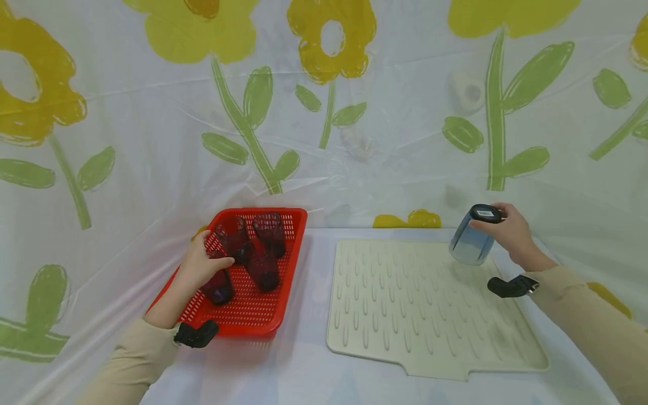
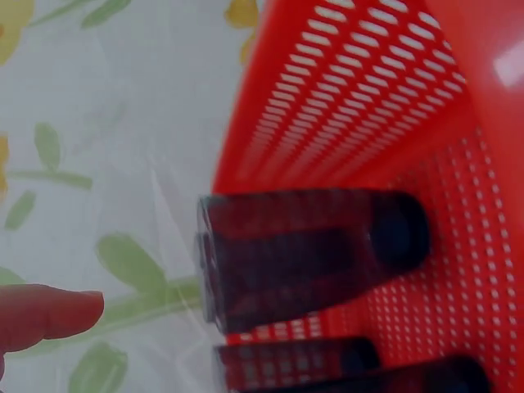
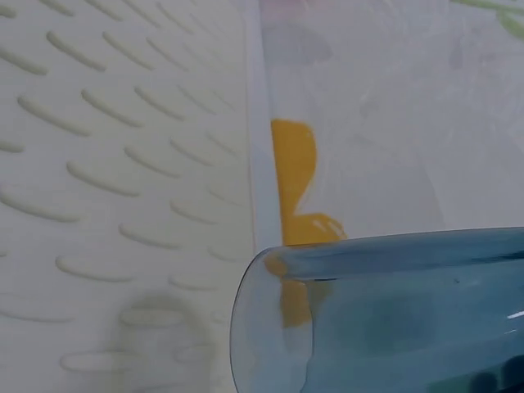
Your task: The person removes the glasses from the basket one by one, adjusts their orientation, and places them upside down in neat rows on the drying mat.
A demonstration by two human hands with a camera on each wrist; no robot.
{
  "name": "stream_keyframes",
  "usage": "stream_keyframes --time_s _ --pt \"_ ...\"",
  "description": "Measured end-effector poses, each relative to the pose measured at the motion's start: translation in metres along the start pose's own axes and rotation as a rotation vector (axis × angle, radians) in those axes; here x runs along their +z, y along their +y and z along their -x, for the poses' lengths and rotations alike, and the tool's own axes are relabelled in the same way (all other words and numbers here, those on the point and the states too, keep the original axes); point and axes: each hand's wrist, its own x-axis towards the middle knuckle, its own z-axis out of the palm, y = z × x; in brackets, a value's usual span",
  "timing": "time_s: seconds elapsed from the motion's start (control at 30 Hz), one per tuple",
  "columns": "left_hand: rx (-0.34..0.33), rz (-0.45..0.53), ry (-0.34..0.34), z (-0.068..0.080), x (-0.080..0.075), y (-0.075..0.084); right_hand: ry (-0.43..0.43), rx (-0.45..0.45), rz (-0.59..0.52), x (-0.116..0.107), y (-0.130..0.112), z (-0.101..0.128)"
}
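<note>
Hands work well apart: the right hand (image 1: pixel 508 233) grips a blue glass (image 1: pixel 472 239) upside down over the ridged mat's (image 1: pixel 430 315) two o'clock corner. The left hand (image 1: pixel 199 264) curls round a dark glass (image 1: pixel 219 286) by the red basket's (image 1: pixel 293 222) nine o'clock rim.

A clear blue-tinted glass (image 1: pixel 472 239) with a dark base hangs upside down, slightly tilted, at the right of the head view, over the far right corner of a cream ribbed drying mat (image 1: pixel 420 315); the right wrist view shows its open rim at lower right. At centre left, four dark tinted glasses lie on their sides in a red perforated basket (image 1: pixel 283 306); the nearest glass (image 1: pixel 219 288) lies at the basket's left edge.
</note>
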Motion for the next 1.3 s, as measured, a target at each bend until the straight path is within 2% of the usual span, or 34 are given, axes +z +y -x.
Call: stream_keyframes --time_s 0.23,0.43,0.67,0.97,1.3 --pt "-0.021 0.004 0.036 0.003 -0.007 -0.027 0.0 0.028 -0.016 0.008 0.013 -0.013" --pt "-0.065 -0.073 0.032 0.002 -0.007 -0.04 -0.005 0.023 -0.001 0.012 0.023 -0.018" --pt "-0.135 -0.097 -0.01 0.003 -0.006 -0.045 -0.006 0.019 0.015 0.015 0.032 -0.023" --pt "-0.076 -0.129 -0.009 -0.001 -0.002 -0.05 -0.021 0.03 0.024 0.015 0.044 -0.024" --pt "-0.134 -0.106 -0.038 -0.005 0.002 -0.054 -0.026 0.05 0.038 0.018 0.053 -0.024"
